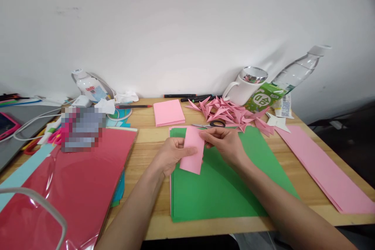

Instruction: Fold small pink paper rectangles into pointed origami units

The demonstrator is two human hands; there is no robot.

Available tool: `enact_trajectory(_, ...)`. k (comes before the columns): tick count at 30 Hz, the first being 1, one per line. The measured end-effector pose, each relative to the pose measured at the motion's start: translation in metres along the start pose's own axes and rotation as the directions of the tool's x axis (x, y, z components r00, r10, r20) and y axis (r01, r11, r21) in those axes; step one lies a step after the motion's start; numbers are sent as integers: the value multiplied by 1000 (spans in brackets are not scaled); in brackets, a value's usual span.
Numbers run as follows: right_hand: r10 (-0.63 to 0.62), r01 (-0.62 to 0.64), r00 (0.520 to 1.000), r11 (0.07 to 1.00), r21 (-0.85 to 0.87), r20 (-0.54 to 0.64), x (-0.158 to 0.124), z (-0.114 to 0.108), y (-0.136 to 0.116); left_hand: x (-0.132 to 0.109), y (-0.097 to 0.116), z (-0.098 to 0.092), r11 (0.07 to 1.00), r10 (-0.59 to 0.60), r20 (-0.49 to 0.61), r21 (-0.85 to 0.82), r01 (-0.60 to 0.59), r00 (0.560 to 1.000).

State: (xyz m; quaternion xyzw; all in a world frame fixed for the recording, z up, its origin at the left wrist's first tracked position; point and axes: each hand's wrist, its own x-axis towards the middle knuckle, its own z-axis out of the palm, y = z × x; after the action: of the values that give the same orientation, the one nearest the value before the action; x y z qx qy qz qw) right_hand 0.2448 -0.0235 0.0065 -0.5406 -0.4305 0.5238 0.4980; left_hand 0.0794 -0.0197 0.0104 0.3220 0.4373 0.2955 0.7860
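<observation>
A small pink paper rectangle (192, 152) is held between both hands above the green paper sheet (222, 187) on the wooden desk (146, 140). My left hand (171, 155) pinches its left edge with thumb on top. My right hand (225, 142) pinches its upper right corner with the fingertips. Behind the hands lie scissors (212, 124) with black handles and a heap of folded pink paper pieces (231, 113). A small stack of pink paper squares (168, 112) sits further left at the back.
A red sheet pack in clear wrap (67, 187) covers the left. Long pink strips (325, 168) lie on the right. A white mug (246, 84), green carton (263, 97), a leaning clear water bottle (299, 70) and markers (187, 96) line the wall. Laptop (17, 133) at far left.
</observation>
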Motion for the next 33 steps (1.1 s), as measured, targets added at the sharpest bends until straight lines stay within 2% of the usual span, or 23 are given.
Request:
enact_trajectory(9, -1, 1, 1000, 1000, 11, -1, 1, 0, 2, 0, 1, 1, 1000, -14, -17, 19, 14, 1000)
enact_trajectory(33, -3, 3, 1000, 1000, 19, -1, 1, 1, 2, 3, -4, 1, 997, 38, -79, 63, -33, 996)
